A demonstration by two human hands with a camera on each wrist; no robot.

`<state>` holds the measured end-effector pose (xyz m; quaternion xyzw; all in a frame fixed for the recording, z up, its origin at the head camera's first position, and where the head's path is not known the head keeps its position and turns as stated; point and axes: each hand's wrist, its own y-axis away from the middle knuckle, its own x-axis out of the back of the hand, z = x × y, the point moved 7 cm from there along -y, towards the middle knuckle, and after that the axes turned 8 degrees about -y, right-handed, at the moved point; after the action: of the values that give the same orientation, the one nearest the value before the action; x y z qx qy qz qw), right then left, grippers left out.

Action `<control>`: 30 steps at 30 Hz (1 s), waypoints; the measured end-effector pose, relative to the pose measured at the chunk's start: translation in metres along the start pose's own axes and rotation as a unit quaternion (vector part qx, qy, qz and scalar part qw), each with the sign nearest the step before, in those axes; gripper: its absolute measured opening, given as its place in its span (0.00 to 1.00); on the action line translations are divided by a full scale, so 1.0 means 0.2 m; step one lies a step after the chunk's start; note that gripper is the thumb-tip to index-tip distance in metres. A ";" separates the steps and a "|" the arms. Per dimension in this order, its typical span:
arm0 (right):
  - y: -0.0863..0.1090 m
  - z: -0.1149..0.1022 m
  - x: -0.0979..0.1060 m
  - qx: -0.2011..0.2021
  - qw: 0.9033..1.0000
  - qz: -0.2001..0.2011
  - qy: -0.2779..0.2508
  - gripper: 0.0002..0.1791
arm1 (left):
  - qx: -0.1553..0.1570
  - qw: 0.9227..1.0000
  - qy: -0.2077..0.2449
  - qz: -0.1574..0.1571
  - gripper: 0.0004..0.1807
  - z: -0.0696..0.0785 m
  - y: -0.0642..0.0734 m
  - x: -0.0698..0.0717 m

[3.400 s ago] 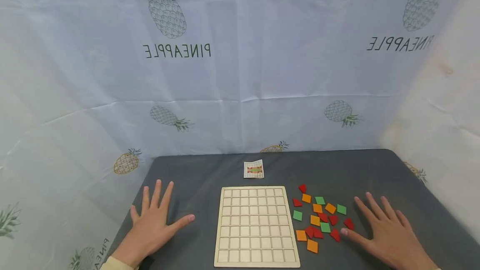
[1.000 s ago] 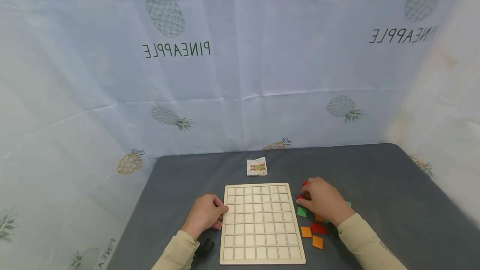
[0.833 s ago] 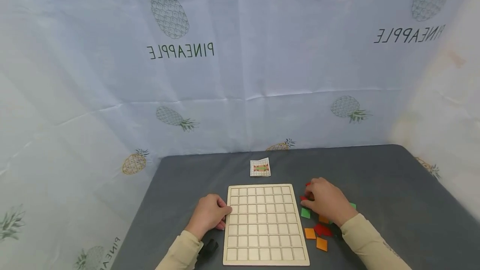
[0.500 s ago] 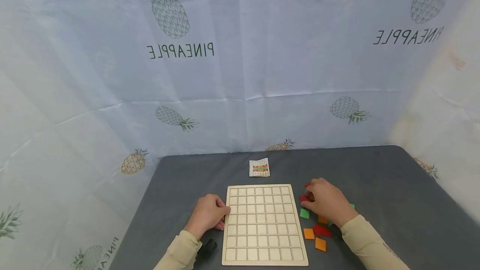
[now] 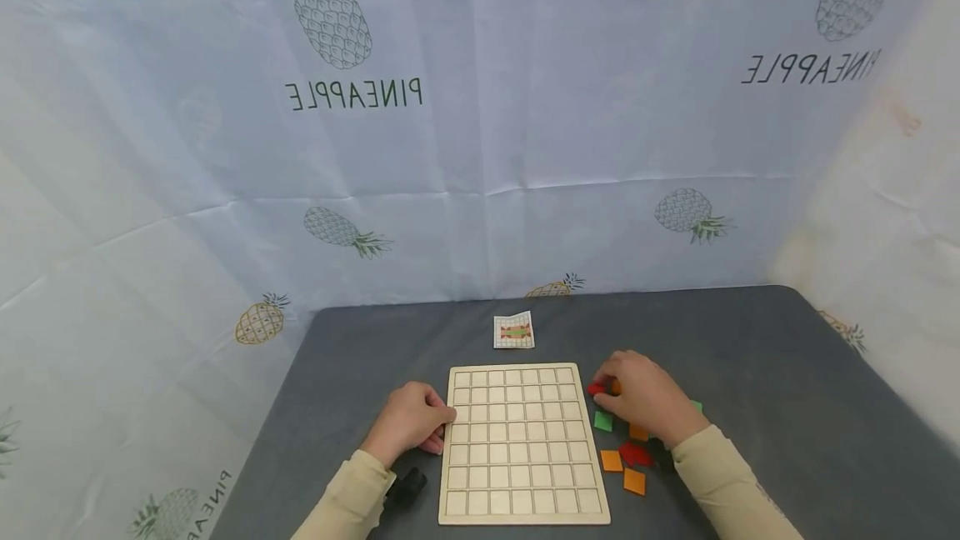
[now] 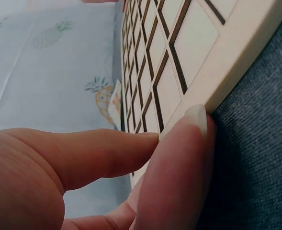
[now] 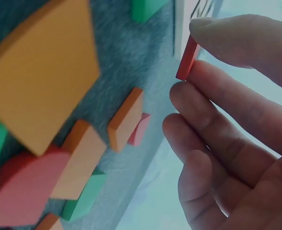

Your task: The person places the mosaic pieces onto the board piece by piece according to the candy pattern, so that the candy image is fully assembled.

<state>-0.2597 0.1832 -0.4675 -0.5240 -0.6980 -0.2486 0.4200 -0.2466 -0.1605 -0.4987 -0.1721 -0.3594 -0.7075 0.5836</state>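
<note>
- The small flat red piece (image 7: 187, 60) is held on edge at the tip of the right hand (image 5: 647, 394), just right of the board's right edge; its full outline is not shown.
- The right hand is nearly closed at thumb and forefinger, which pinch the red piece; the remaining fingers are loosely bent.
- A flat orange square piece (image 5: 617, 387) shows partly beneath the right hand.
- A flat green square piece (image 5: 603, 421) lies on the table near the board, below the right fingertips in the head view.
- Flat red pieces (image 5: 636, 454) lie close together nearer the person, with an orange square (image 5: 611, 461) and a second orange square (image 5: 634, 482) just beside them. Further pieces are partly hidden by the right hand and forearm.
- The pale wooden grid board (image 5: 517, 434) lies flat; its square cells hold no pieces.
- The left hand (image 5: 407, 419) grips the board's left edge, thumb on the upper face, a finger against the side.
- A white card with a coloured grid pattern (image 5: 514, 331) lies beyond the board, apart from it.
- The dark grey cloth-covered table (image 5: 360, 340) carries all items.
- A pale pineapple-printed curtain (image 5: 480, 107) hangs behind.
</note>
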 end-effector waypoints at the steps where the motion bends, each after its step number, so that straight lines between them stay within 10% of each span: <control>1: 0.00 0.00 0.00 -0.001 1.000 -0.002 -0.006 0.06 | 0.002 1.000 0.001 -0.002 0.08 0.00 0.00 0.00; 30: 0.03 -0.17 -0.10 0.069 0.996 -0.053 -0.024 0.10 | 0.013 0.999 0.004 -0.032 0.08 -0.01 -0.02 0.00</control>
<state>-0.2418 0.1475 -0.4678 -0.4622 -0.7498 -0.2093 0.4247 -0.2495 -0.1618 -0.5026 -0.1498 -0.3716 -0.7219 0.5643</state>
